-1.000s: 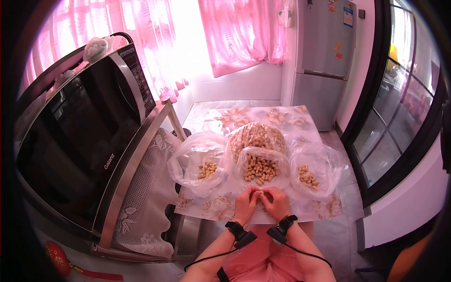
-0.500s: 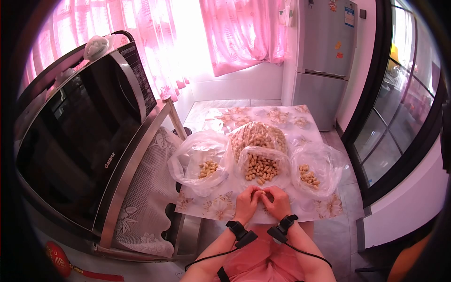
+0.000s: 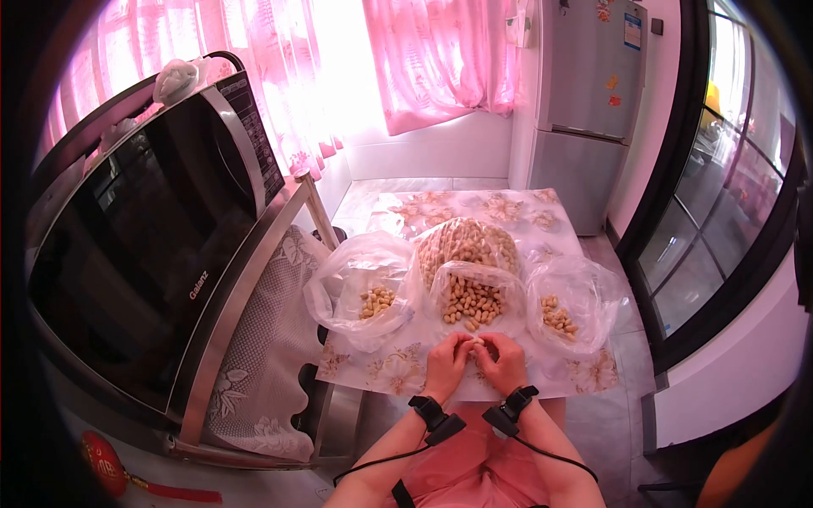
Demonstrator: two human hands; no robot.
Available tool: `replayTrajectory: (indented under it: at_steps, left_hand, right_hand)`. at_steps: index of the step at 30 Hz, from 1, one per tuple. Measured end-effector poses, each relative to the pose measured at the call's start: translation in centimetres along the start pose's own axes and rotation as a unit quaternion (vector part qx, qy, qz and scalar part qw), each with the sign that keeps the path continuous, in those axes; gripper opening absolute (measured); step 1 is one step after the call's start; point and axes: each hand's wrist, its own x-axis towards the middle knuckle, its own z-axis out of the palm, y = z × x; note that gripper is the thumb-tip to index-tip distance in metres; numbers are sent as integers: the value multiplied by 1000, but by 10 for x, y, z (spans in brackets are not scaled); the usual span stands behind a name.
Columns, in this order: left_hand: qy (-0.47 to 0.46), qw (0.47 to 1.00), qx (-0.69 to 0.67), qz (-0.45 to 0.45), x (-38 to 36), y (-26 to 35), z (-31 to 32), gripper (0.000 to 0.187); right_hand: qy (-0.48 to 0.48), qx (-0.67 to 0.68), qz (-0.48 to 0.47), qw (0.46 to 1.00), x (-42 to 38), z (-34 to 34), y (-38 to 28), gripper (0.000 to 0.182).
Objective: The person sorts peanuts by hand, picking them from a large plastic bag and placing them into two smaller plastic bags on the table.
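Note:
My left hand point(image 3: 447, 364) and my right hand point(image 3: 501, 362) meet at the fingertips over the near edge of the table. Between them they pinch a small pale peanut point(image 3: 478, 341). Just beyond, a large clear bag point(image 3: 468, 241) full of peanuts lies with its mouth towards me, and peanuts point(image 3: 472, 303) show in the opening. To the left stands an open plastic bag point(image 3: 339, 292) with some peanuts point(image 3: 376, 301) inside. Another open plastic bag point(image 3: 593, 296) on the right holds several peanuts point(image 3: 558, 317).
A flowered cloth covers the table point(image 3: 398, 372). A large microwave point(image 3: 152, 229) sits on a metal stand point(image 3: 207, 364) at the left. Behind are pink curtains point(image 3: 440, 63) and a grey fridge point(image 3: 584, 102). A black-framed glass door point(image 3: 711, 186) is at the right.
My fingertips have parted slightly, and a pale peanut now shows between them. The bags have not visibly moved.

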Motion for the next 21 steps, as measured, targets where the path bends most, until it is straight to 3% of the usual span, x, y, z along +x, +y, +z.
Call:
replayTrajectory:
  at_steps: [21]
  left_hand:
    - [-18,1000,-13,-13,1,1,-4,14]
  right_hand:
    - [-38,-9,8,999,0,-1,6,18]
